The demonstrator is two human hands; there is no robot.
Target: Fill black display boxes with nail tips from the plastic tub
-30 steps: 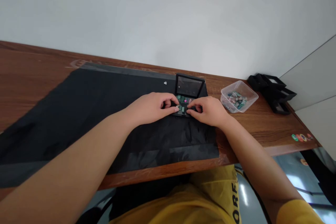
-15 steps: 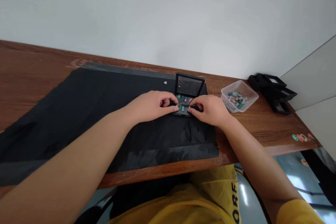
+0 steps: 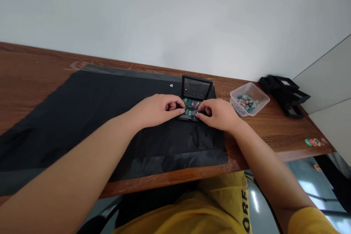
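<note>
A small black display box (image 3: 189, 118) stands on the black mat with its clear-windowed lid (image 3: 196, 87) raised at the back. Green polished stones (image 3: 187, 101) and a pink one (image 3: 192, 104) lie inside it. My left hand (image 3: 160, 109) is at the box's left side, thumb and forefinger pinched together over the edge. My right hand (image 3: 218, 114) mirrors it on the right, its thumb and forefinger closed over that side of the box. What sits between the fingertips of either hand is too small to make out.
A clear plastic tub (image 3: 256, 109) of mixed stones stands right of the mat. Several black boxes (image 3: 286, 93) are piled behind it by the wall. A small pale piece (image 3: 171, 85) lies on the black mat (image 3: 109, 91), left of the lid. Round stickers (image 3: 315, 142) mark the table's right edge.
The view has shifted slightly. Both hands stay at the box, with only tiny movements of the fingertips.
</note>
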